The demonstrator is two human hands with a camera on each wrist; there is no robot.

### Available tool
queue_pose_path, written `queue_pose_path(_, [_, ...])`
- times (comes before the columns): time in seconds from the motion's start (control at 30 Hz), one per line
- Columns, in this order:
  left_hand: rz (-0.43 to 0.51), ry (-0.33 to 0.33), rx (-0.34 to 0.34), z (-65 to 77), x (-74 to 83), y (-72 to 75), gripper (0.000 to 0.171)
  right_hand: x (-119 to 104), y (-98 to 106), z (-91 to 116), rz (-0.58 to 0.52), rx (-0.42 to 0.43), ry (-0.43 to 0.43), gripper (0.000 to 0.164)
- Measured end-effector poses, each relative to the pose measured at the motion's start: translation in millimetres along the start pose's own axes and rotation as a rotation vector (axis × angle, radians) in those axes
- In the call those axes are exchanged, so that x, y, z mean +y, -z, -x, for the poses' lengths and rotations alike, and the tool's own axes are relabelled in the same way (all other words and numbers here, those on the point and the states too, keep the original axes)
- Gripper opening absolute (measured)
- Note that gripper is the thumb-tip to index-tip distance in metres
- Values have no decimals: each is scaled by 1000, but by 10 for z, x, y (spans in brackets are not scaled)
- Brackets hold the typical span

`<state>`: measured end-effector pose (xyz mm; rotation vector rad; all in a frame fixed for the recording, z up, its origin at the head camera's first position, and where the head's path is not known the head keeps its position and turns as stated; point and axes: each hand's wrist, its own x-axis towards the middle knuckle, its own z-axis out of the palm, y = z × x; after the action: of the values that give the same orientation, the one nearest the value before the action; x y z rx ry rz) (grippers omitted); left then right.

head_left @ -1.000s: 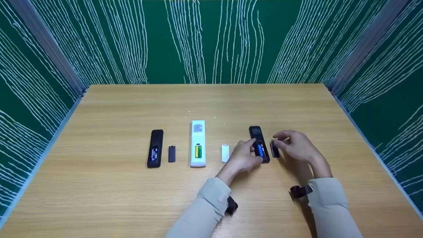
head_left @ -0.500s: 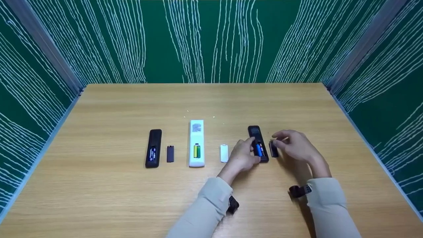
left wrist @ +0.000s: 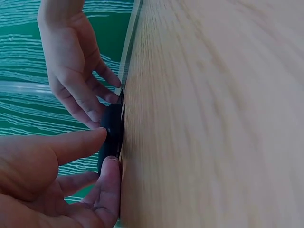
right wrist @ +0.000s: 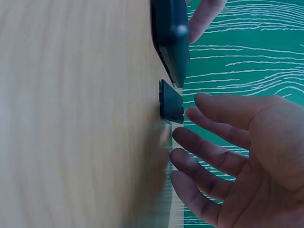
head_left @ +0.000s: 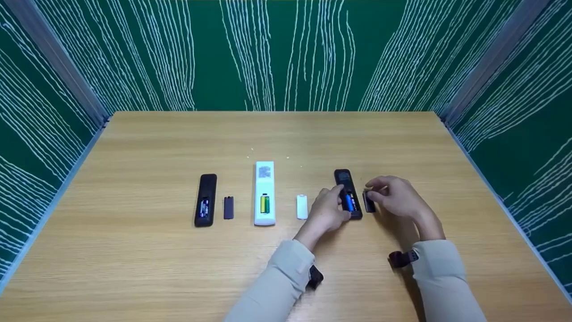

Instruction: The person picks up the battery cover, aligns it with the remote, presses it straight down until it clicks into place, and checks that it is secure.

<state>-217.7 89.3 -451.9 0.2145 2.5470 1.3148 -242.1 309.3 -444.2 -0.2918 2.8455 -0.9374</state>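
Note:
A black remote control (head_left: 343,179) lies back up at the right, its battery bay uncovered, with a blue battery (head_left: 349,202) showing beside a darker one. My left hand (head_left: 328,210) grips this remote by its sides, thumb at the near end and fingers farther up; the left wrist view shows thumb and finger pinching the dark body (left wrist: 112,122). To the right of it lies a small black battery cover (head_left: 369,202). Close over that cover is my right hand (head_left: 400,197), its fingers loosely bent and apart in the right wrist view, the thumb near the cover's (right wrist: 171,102) edge.
Farther left on the wooden table (head_left: 134,264) lie a white remote (head_left: 264,183) with two batteries, its white cover (head_left: 302,207), another black remote (head_left: 207,188) with batteries and its dark cover (head_left: 229,208). Tiny white bits are scattered behind. Green walls (head_left: 286,53) surround the table.
The whole scene shifts slightly left and up in the head view. Both hands keep nearly the same place at the black remote and its cover.

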Motion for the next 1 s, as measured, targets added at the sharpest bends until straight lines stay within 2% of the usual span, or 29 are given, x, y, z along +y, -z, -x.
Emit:
queue_pose_path(0.67, [-17,3,1,2,-4,-2,78,-43,13,-72,59,-35,-5,19])
queue_pose_path(1.0, [-38,13,3,1,12,3,80,-41,7,-83,49,-37,-22,15])
